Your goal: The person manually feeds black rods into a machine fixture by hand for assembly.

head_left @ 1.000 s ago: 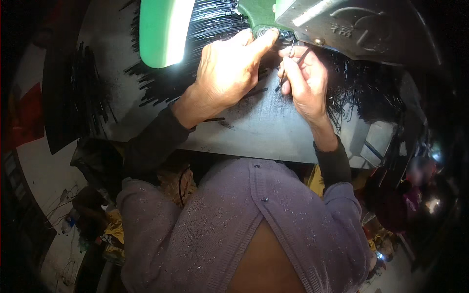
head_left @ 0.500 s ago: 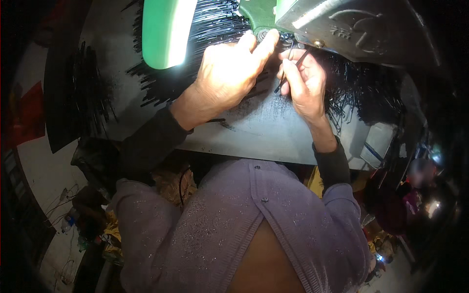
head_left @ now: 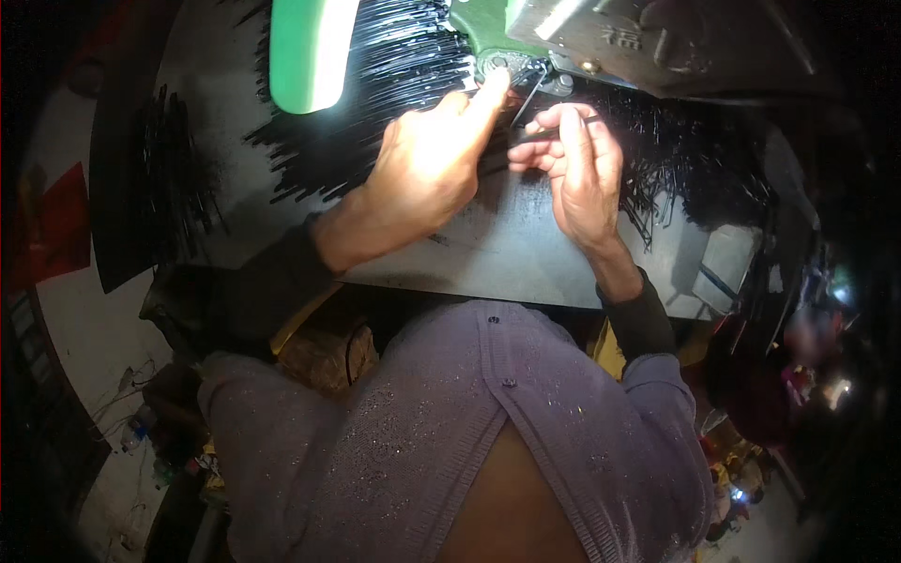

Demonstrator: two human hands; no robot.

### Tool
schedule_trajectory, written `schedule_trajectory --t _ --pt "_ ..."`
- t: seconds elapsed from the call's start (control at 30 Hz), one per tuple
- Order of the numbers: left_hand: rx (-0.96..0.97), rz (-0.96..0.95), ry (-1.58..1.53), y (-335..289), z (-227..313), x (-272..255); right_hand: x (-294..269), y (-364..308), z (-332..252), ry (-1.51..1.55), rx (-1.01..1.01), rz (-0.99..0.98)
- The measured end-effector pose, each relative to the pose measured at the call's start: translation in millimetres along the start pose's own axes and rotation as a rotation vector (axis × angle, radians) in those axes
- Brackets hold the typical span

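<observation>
My left hand (head_left: 422, 169) is at the foot of a green machine (head_left: 483, 28). One of its fingers reaches up to a round metal part (head_left: 502, 64) there. The other fingers are curled and partly hidden, and what they pinch, if anything, does not show. Just to the right, my right hand (head_left: 582, 174) has thumb and fingers closed on a thin black strip (head_left: 540, 137), which lies nearly level. A slim metal rod (head_left: 530, 94) slants down from the machine toward the right fingertips.
Many black strips (head_left: 375, 103) lie piled left of the machine, with more strips (head_left: 676, 159) at right. A lit green lamp (head_left: 310, 56) hangs over the left pile. A metal cover (head_left: 657, 47) juts out at upper right. A clear box (head_left: 727, 267) sits near the grey table's (head_left: 469, 267) right edge.
My left hand has shifted slightly left and down. The black strip in my right hand has turned from steeply slanted to nearly level. The view has shifted slightly.
</observation>
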State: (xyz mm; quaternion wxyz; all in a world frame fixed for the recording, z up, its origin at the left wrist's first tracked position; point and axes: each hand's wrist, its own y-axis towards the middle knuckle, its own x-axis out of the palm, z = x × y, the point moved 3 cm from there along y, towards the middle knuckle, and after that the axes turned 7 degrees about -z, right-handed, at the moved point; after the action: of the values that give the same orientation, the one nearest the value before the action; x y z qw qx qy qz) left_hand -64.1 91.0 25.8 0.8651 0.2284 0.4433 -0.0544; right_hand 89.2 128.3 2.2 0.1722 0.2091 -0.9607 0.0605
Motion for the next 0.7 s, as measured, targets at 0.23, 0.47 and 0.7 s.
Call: schedule_trajectory --t 0.23,0.47,0.7 --pt "-0.815 -0.369 -1.353 -29.0 -12.2 -17.0 19.6 -8.2 -0.7 -0.042 0.042 -0.222" --pt "-0.644 -0.361 -1.025 -14.7 -16.0 -20.5 7.0 -9.7 -0.9 -0.048 0.195 -0.137" --pt "-0.213 -0.050 -0.554 17.8 -33.9 -5.3 -3.5 -0.2 -3.1 -0.761 0.022 -0.173"
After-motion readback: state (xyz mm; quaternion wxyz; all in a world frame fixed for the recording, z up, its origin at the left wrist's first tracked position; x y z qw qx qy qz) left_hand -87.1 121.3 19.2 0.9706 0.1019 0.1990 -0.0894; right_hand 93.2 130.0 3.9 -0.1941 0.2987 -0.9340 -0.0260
